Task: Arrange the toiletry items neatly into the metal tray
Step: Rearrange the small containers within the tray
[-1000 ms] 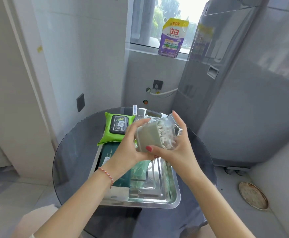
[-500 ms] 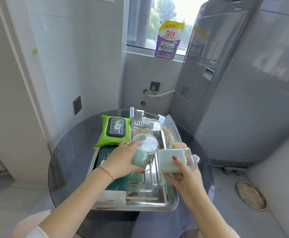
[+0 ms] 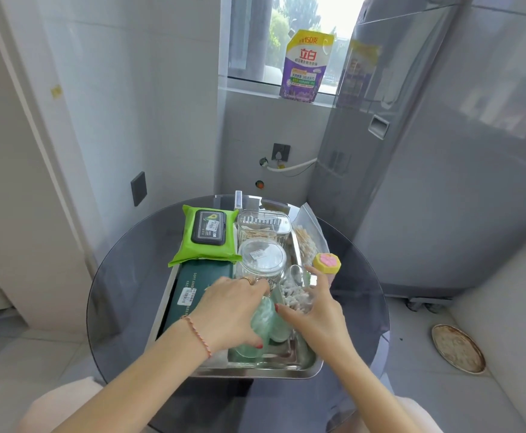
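The metal tray [image 3: 274, 371] lies on a round glass table. A dark green tissue pack [image 3: 193, 292] fills its left side, with a bright green wipes pack [image 3: 207, 234] at the far left. A clear rectangular box [image 3: 263, 225] and a round clear jar [image 3: 261, 257] stand behind the hands. My left hand [image 3: 233, 310] grips a pale green translucent bottle [image 3: 263, 320] inside the tray. My right hand [image 3: 313, 314] holds a clear container of cotton swabs [image 3: 296, 293] just right of that bottle, low in the tray.
A yellow and pink soap [image 3: 327, 262] and a bag of cotton swabs [image 3: 307, 242] lie on the glass table [image 3: 124, 276] right of the tray. A grey washing machine [image 3: 443, 182] stands to the right. A detergent pouch [image 3: 307, 67] sits on the window sill. A floor drain cover [image 3: 457, 348] lies lower right.
The swab container, held up in both hands a second ago, has come down into the tray in my right hand. My left hand let go of it and took the green bottle.
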